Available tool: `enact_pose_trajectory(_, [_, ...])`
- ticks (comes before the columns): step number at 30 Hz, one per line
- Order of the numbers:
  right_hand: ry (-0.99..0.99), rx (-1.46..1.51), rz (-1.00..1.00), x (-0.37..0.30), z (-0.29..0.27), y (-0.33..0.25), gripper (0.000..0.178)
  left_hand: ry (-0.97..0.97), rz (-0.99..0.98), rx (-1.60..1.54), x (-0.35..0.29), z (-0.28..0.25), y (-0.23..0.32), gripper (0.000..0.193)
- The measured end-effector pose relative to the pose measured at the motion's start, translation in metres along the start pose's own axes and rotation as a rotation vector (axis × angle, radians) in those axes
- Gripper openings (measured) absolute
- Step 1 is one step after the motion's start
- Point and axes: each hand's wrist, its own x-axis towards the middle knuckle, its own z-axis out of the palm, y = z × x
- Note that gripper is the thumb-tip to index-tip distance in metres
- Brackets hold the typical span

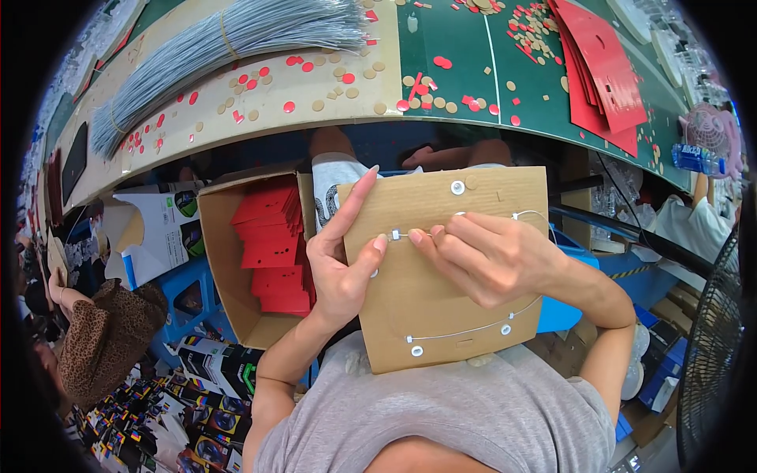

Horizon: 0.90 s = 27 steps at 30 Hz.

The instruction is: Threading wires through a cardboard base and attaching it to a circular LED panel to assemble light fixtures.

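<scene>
A brown cardboard sheet (441, 315) is tilted against my body, with white round fasteners and small white clips on its face. A thin wire (465, 334) bows between two clips along its lower part, and more wire loops past the right edge. My left hand (343, 264) grips the sheet's left edge. Its index finger stretches upward and its thumb lies beside a white clip (396, 235). My right hand (493, 256) is closed above the sheet, thumb and fingertips pinching a short stretch of wire right next to that clip. Its curled fingers hide part of the board.
An open carton (221, 307) of red cards (272, 252) stands at my left. Across the table (441, 87) lie a bundle of wires (213, 59), red sheets (603, 71) and scattered red and tan discs. A black fan (714, 339) is at right; another person (110, 339) sits left.
</scene>
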Motion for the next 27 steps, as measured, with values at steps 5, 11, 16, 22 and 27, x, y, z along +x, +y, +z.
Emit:
enact_pose_trajectory(5, [-0.046, 0.029, -0.023, 0.002, 0.002, 0.002, 0.056, 0.014, 0.046, -0.028, 0.003, 0.003, 0.001, 0.068])
enact_pose_trajectory(11, [-0.011, 0.031, -0.031, 0.003, 0.007, -0.001, 0.056, -0.006, 0.021, -0.032, 0.001, 0.003, 0.002, 0.068])
enact_pose_trajectory(16, [0.011, -0.016, -0.029, 0.004, 0.008, -0.001, 0.052, -0.031, 0.043, -0.042, 0.001, 0.002, 0.0, 0.069])
enact_pose_trajectory(22, [0.058, 0.137, 0.081, -0.006, -0.003, 0.008, 0.052, -0.06, 0.037, -0.072, 0.001, -0.001, -0.002, 0.071])
enact_pose_trajectory(27, [0.055, 0.048, 0.014, 0.005, 0.006, -0.003, 0.053, -0.062, 0.014, -0.137, 0.002, 0.005, 0.001, 0.075])
